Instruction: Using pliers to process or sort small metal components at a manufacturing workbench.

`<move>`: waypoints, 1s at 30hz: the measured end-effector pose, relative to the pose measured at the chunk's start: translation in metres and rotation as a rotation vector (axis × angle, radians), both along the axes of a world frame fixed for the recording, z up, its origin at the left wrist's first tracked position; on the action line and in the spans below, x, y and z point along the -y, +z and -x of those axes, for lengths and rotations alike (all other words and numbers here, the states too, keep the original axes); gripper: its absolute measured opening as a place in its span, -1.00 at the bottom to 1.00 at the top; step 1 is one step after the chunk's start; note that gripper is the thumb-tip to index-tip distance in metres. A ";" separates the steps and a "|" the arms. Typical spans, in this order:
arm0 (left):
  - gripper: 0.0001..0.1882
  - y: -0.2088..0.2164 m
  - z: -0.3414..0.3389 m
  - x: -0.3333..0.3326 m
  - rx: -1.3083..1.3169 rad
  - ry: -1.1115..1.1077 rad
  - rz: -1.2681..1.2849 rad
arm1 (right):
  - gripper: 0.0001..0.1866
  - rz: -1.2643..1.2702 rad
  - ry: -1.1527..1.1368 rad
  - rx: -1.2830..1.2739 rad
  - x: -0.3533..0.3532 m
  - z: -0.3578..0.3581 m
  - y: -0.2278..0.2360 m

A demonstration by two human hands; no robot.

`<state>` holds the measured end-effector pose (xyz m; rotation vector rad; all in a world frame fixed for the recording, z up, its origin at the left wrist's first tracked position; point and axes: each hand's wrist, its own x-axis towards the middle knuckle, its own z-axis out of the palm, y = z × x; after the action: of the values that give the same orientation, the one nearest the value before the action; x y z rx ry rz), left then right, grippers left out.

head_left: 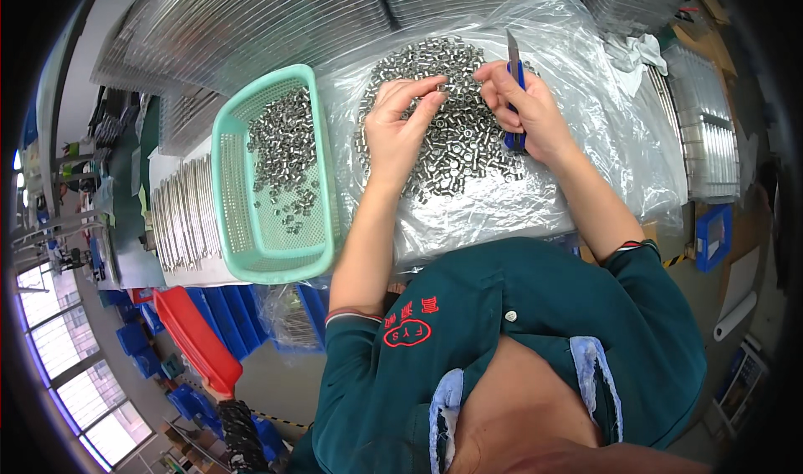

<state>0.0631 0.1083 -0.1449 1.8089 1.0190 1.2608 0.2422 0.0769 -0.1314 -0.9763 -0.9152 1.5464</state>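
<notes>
My left hand (397, 131) is over the left part of a heap of small metal cylindrical parts (460, 152). Its thumb and forefinger come together in a pinch, and whatever is between the tips is too small to make out. Over the right side of the heap, my right hand (535, 114) grips a blue utility knife (516, 81) whose blade points away from me. The right thumb and forefinger are bent toward the left hand's fingertips. Beneath the heap lies a clear plastic sheet (619, 156).
A mint-green basket (222, 181) with more metal parts stands left of the heap, beside a row of metal rods (184, 215). Stacked clear plastic trays (276, 30) line the back. At lower left another person's hand (219, 392) holds a red bin (196, 340).
</notes>
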 end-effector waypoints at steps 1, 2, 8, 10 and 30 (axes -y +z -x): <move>-0.83 -0.001 0.000 0.000 0.000 -0.019 -0.037 | -0.69 0.082 0.035 -0.006 -0.001 0.001 0.000; -0.83 -0.001 0.000 -0.001 0.000 -0.019 -0.036 | -0.69 0.082 0.036 -0.006 -0.001 0.003 0.001; -0.80 -0.004 -0.004 0.001 0.112 -0.096 0.007 | -0.80 0.148 0.086 0.012 0.001 0.009 -0.001; -0.79 -0.005 -0.006 0.003 0.222 -0.135 0.095 | -0.81 0.162 0.092 0.001 0.001 0.010 -0.001; -0.75 -0.005 -0.012 0.006 0.173 -0.082 0.060 | -0.74 0.186 0.132 -0.109 0.001 0.010 -0.003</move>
<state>0.0747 0.1019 -0.1501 1.6478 0.8691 1.2979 0.2323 0.0760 -0.1345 -0.9670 -0.7827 1.8035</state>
